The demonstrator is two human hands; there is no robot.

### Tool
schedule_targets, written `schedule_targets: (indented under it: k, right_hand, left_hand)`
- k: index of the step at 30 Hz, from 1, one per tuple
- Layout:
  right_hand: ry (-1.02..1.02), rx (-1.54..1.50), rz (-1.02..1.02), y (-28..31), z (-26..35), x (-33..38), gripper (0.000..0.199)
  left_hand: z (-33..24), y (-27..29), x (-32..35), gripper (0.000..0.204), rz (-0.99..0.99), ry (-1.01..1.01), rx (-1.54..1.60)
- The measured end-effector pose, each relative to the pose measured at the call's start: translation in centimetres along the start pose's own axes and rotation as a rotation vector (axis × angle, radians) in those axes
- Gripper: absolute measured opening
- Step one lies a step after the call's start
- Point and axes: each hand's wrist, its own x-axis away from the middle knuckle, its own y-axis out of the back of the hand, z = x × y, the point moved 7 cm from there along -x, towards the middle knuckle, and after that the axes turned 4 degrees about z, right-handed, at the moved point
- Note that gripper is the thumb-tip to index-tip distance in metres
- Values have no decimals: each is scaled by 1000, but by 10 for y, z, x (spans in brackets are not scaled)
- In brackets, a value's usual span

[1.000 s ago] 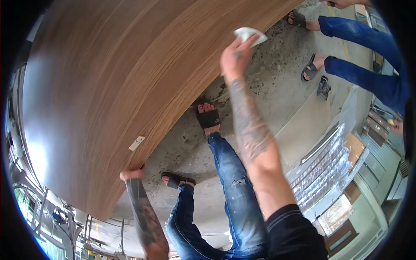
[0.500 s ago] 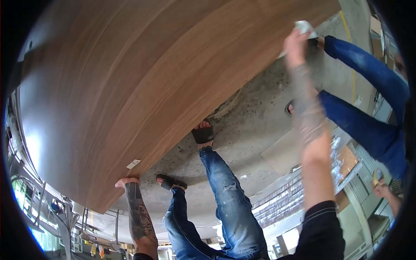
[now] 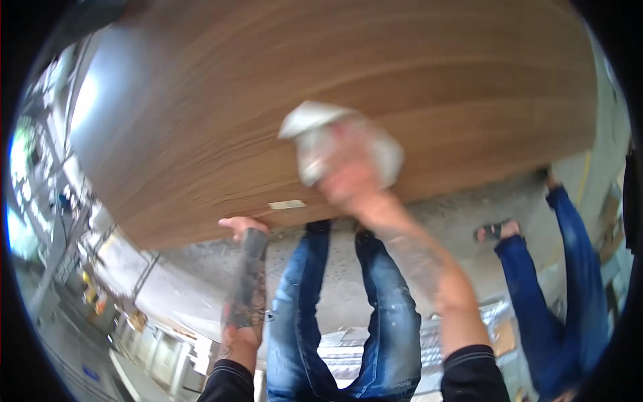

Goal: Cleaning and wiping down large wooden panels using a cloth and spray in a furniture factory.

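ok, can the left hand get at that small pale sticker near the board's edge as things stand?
Probably yes. The left hand rests on the wooden board's near edge, and the sticker lies just beside it with nothing between. The right hand, blurred, holds a white cloth further along.

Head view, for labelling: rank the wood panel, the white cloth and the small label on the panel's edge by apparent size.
1. wood panel
2. white cloth, blurred and nearer the camera
3. small label
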Motion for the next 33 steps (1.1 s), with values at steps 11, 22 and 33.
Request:
schedule_targets:
  k: [11, 22, 33]
  right_hand:
    - [222, -226, 121, -53, 114, -122, 54]
    - [325, 355, 348, -72, 189, -201, 67]
    - [281, 959, -358, 133, 31, -522, 52]
  left_hand:
    - [15, -22, 44, 80, -313, -42, -88]
    - [145, -27, -75, 63, -524, -13, -202]
    - [94, -27, 74, 88, -303, 40, -311]
